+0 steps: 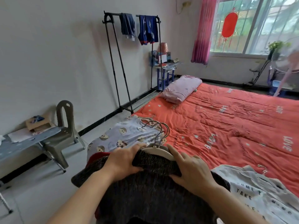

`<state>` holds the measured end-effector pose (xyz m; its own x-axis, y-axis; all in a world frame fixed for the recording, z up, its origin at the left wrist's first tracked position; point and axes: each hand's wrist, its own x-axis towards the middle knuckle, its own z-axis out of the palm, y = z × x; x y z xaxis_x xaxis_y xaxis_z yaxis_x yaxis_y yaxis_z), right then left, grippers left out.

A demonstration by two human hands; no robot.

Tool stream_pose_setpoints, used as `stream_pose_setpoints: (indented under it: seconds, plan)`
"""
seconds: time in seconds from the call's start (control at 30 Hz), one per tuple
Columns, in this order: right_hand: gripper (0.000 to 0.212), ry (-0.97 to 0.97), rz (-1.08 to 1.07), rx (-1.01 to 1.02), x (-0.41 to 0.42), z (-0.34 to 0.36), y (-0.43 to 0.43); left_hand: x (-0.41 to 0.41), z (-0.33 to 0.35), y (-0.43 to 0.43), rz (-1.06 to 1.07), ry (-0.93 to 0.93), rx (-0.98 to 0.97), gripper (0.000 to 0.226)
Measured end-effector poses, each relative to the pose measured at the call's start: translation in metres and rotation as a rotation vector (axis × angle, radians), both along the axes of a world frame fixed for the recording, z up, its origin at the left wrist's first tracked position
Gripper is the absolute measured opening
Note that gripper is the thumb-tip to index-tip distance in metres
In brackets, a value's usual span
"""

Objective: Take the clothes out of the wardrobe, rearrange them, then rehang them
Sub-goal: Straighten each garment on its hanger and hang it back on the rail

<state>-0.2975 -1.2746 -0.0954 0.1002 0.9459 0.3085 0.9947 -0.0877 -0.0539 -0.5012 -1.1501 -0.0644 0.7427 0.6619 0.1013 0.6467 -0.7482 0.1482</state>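
Note:
A dark knit garment (150,191) lies on the near corner of the bed, on a white hanger (156,150) with a metal hook. My left hand (124,160) grips the garment's collar at the left. My right hand (192,172) presses on the garment's right shoulder, its index finger along the hanger. Beyond lies a light blue cartoon-print garment (123,136) with several hanger hooks (155,126) on it. A white printed shirt (252,193) on a hanger lies at the right. A black clothes rack (116,62) by the wall holds two blue garments (148,29).
The bed has an orange-red quilt (226,123) and a pink pillow (181,88). A grey plastic chair (64,126) and a folding table (19,143) stand at the left. A small cluttered blue table (165,68) sits past the rack. A window (258,25) with a pink curtain is behind.

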Motion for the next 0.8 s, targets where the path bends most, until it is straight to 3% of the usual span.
stream_pose_setpoints:
  seconds: [0.17, 0.67, 0.8]
  plan:
    - [0.099, 0.054, -0.073, -0.09, 0.02, -0.016, 0.048, 0.04, -0.02, 0.074, -0.112, 0.047, -0.065, 0.077]
    - [0.112, 0.099, -0.474, -0.244, 0.105, -0.093, 0.188, 0.194, -0.134, 0.271, -0.461, -0.009, -0.284, 0.08]
    - [0.095, 0.193, -0.46, -0.27, 0.152, -0.121, 0.211, 0.246, -0.163, 0.297, -0.467, 0.055, -0.293, 0.082]
